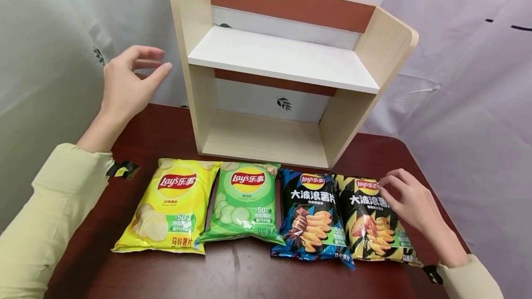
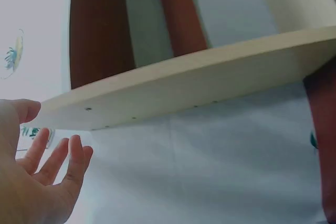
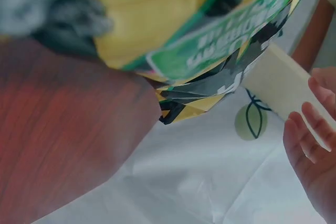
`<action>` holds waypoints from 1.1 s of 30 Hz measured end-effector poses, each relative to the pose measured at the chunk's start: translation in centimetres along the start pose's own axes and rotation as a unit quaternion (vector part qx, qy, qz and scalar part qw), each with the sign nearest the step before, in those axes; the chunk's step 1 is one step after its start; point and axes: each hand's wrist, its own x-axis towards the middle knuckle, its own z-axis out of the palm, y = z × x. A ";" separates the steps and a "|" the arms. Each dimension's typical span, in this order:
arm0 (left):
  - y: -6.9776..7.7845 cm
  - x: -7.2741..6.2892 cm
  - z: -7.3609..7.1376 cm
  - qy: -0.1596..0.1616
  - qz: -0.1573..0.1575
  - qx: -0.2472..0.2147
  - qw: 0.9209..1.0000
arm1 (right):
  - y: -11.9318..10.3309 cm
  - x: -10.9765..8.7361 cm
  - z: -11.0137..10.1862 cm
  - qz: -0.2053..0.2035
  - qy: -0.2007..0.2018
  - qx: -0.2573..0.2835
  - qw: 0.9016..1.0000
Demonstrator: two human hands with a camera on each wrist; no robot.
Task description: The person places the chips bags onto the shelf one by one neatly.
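Black-and-yellow crisp bag (image 1: 367, 225): puffed, printed face up, upper end near the right fingers (image 1: 395, 181). Blue-black bag (image 1: 309, 216), green bag (image 1: 245, 197), yellow bag (image 1: 166, 202): likewise face up, successively farther left of those fingers. Beige-and-white shelf unit (image 1: 287, 61): upright, beside left fingers (image 1: 145, 53).

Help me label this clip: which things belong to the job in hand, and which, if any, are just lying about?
Likely the job:
- yellow Lay's bag
- green Lay's bag
- blue-and-black Lay's bag
- black-and-yellow Lay's bag
- two-tier shelf

Only surroundings:
- dark red table
- pale sheeting
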 end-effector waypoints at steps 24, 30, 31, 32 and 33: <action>3.7 3.9 1.4 0.021 0.009 -0.026 0.999 | -2.7 -4.7 -2.7 -0.014 -0.081 -0.008 0.997; 4.4 4.1 1.9 0.029 0.007 -0.009 1.000 | -3.3 -5.8 -2.5 -0.001 -0.072 -0.014 0.997; 4.5 4.2 2.0 0.029 0.007 -0.008 1.000 | -3.4 -6.0 -2.5 -0.001 -0.073 -0.010 0.997; 4.5 4.2 2.1 0.030 0.007 -0.006 1.000 | -3.5 -6.2 -2.4 -0.003 -0.076 -0.007 0.997; 4.5 4.3 2.2 0.029 0.005 -0.006 1.000 | -3.6 -6.3 -2.3 -0.004 -0.080 -0.003 0.997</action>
